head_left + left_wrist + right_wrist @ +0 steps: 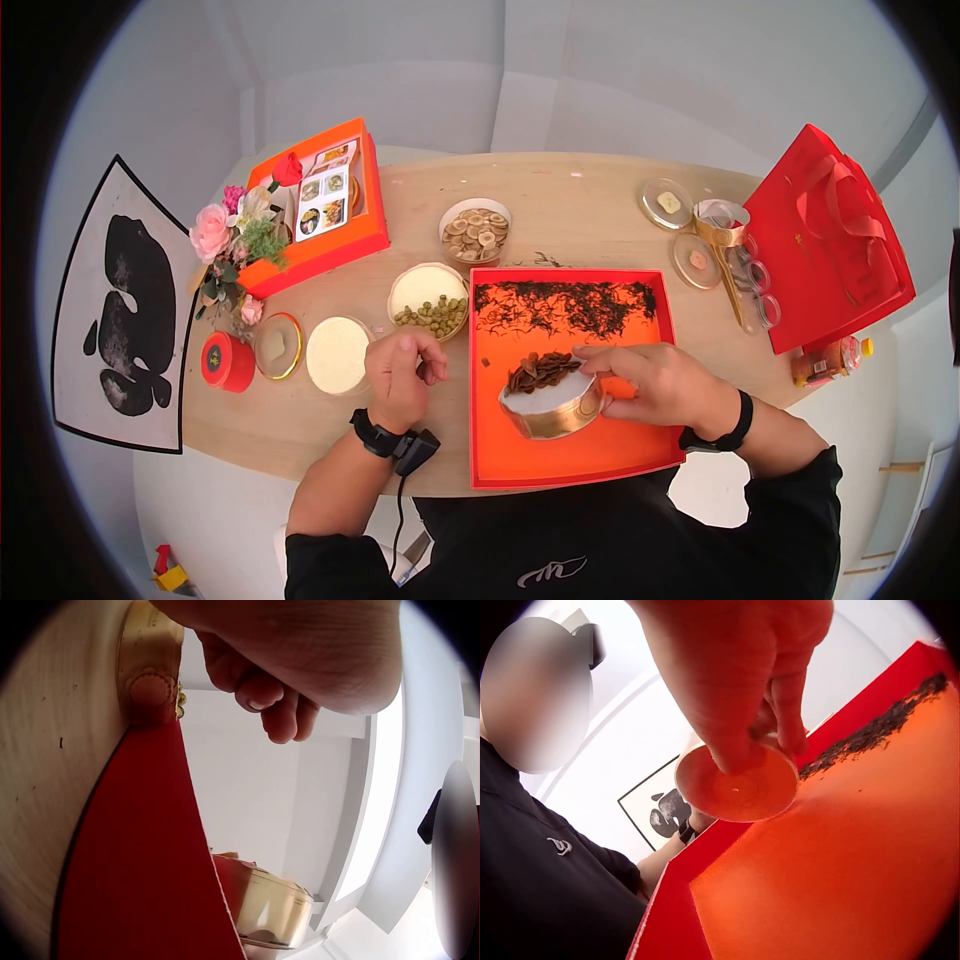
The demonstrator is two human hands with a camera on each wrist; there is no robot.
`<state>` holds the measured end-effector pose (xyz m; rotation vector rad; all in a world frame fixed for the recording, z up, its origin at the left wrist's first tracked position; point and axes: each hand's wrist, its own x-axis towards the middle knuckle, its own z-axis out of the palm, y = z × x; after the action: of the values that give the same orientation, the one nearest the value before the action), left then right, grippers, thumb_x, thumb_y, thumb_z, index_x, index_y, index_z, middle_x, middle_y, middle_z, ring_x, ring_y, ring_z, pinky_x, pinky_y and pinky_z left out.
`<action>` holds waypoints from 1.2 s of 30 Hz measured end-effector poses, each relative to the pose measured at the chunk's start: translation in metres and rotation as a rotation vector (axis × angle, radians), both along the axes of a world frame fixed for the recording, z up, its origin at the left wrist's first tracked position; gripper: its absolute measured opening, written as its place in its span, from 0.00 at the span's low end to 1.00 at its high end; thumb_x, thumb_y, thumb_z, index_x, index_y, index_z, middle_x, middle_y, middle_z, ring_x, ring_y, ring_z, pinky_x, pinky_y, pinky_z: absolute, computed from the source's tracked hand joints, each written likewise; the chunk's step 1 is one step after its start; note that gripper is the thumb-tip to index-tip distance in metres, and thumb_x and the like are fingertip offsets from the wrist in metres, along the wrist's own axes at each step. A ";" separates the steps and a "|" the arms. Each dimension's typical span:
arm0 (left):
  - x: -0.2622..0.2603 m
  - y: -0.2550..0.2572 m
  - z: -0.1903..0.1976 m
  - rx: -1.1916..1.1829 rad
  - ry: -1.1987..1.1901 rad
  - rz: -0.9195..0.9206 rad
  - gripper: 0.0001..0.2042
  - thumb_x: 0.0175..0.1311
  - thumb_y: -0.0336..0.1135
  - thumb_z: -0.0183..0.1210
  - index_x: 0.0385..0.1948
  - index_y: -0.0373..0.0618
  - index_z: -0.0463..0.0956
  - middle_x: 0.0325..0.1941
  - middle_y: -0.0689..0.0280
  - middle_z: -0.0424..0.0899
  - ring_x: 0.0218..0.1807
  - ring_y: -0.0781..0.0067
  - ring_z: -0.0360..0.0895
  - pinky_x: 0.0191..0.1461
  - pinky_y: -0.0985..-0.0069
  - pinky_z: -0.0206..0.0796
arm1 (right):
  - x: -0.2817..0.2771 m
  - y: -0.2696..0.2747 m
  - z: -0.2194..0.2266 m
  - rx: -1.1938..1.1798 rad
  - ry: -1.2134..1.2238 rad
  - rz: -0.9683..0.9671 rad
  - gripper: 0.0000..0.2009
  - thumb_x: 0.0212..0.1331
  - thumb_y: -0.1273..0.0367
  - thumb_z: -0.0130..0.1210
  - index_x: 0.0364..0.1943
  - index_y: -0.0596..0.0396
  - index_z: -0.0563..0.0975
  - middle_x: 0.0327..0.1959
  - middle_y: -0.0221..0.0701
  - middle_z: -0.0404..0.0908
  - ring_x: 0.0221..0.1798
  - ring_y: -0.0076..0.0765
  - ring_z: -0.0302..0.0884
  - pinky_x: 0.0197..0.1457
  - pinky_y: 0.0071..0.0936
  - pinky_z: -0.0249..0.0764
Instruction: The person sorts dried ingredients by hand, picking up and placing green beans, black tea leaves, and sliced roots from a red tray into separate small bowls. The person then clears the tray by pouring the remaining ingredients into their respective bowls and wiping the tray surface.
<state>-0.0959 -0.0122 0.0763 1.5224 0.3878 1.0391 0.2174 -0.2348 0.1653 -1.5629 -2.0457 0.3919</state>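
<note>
My right hand [660,382] grips the rim of a round gold-sided tub [550,420], fingers on top and thumb at its side. Brown dried flakes [540,372] are heaped along the tub's far side, leaving white bottom bare. In the right wrist view, the tub's underside [731,796] shows, raised and tilted over the orange floor of a red box [478,450]. Dark shredded leaves [570,305] form a band along the box's far end. Loosely curled and holding nothing, my left hand [402,372] hovers left of the box, beside a round cream-coloured container [338,355].
Behind stand a tub of green buds [435,315] and a bowl of pale slices [478,235]. At left are a red canister [228,362], an orange box [330,255] and flowers [225,235]. A red gift bag [830,240], clear lids and a bottle [830,360] stand right.
</note>
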 end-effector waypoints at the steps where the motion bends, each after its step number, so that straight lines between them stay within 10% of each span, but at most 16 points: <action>1: 0.000 0.000 0.000 0.000 0.001 -0.002 0.28 1.00 0.46 0.45 0.39 0.35 0.85 0.30 0.62 0.86 0.28 0.79 0.78 0.31 0.79 0.65 | 0.000 0.000 0.001 -0.008 0.007 0.002 0.21 0.65 0.71 0.77 0.61 0.55 0.85 0.67 0.41 0.97 0.54 0.53 0.99 0.53 0.44 0.97; 36: 0.002 0.002 -0.009 0.031 0.042 0.015 0.29 1.00 0.48 0.46 0.37 0.35 0.85 0.29 0.63 0.86 0.27 0.79 0.79 0.29 0.80 0.64 | 0.028 -0.042 0.013 -0.124 0.035 -0.100 0.25 0.62 0.73 0.79 0.64 0.58 0.85 0.66 0.43 0.97 0.57 0.51 1.01 0.61 0.42 0.96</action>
<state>-0.0941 -0.0097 0.0671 1.5729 0.4142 1.0302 0.2453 -0.2767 0.1786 -1.7122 -1.9406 0.5132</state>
